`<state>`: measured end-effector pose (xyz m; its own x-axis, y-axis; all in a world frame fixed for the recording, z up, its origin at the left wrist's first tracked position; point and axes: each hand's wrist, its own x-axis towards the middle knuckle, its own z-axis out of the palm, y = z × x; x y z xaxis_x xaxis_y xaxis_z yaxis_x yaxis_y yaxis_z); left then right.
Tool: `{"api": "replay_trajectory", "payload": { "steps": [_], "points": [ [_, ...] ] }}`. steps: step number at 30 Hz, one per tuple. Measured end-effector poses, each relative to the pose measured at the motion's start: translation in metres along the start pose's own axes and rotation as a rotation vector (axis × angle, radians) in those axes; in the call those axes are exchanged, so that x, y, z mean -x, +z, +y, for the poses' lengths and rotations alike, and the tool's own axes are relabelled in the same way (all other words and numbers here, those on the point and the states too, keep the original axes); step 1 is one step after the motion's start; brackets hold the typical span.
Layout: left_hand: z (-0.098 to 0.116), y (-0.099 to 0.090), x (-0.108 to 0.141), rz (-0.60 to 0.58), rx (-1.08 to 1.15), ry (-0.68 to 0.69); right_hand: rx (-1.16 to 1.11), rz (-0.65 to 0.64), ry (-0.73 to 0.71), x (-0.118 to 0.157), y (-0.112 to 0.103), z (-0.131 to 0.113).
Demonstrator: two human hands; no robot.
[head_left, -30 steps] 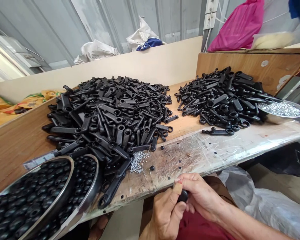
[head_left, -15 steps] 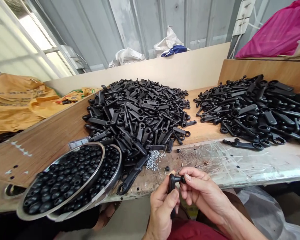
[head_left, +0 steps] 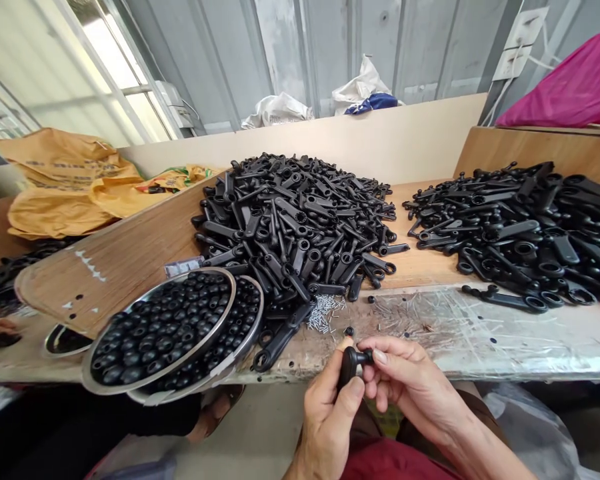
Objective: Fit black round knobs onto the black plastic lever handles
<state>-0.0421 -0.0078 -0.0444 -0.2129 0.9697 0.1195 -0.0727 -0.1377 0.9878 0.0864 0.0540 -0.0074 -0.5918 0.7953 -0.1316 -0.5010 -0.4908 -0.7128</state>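
Observation:
Just over the bench's front edge, my left hand (head_left: 327, 417) is wrapped round a black crank handle (head_left: 347, 370), thumb pressed on its near side. My right hand (head_left: 415, 380) pinches a small black knob (head_left: 370, 356) at the end of the stem that sticks out sideways from the handle. Fingertips partly cover the knob. Beyond my hands a loose black knob (head_left: 349, 331) rests on the bench, close to a heap of thin metal pins (head_left: 325, 313).
Two metal bowls (head_left: 234, 293) of black knobs overlap at left. Black crank handles form a large middle pile (head_left: 295, 220) and a right pile (head_left: 525, 227). A wooden divider (head_left: 130, 247) slants along the left. Past it, another person's hand (head_left: 0, 328) shows at the edge.
The view has swung left, so the bench things sit further right, and another person's hand has appeared at the left edge. Both my hands keep their grip on the handle and knob.

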Motion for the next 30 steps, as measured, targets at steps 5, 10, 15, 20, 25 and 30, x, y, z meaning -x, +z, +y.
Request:
{"api": "replay_trajectory", "payload": {
  "steps": [5,10,15,20,25,30],
  "points": [
    [-0.004,-0.003,0.006,0.004,-0.356,0.196,0.036,0.047,-0.056,0.001,0.003,0.003],
    [-0.005,0.002,0.005,0.022,-0.561,0.473,0.029,0.108,-0.040,0.002,0.002,0.007],
    [-0.003,0.010,0.001,0.008,-0.612,0.620,0.043,0.185,-0.010,0.006,-0.002,0.006],
    [-0.003,0.014,-0.001,0.018,-0.658,0.677,0.005,0.204,0.041,0.009,-0.005,0.003],
    [-0.005,0.012,-0.005,0.015,-0.833,0.783,0.029,0.270,0.080,0.009,-0.006,0.003],
    [-0.007,0.012,-0.010,-0.051,-0.801,0.731,0.068,0.282,0.043,0.006,-0.008,0.001]
  ]
}}
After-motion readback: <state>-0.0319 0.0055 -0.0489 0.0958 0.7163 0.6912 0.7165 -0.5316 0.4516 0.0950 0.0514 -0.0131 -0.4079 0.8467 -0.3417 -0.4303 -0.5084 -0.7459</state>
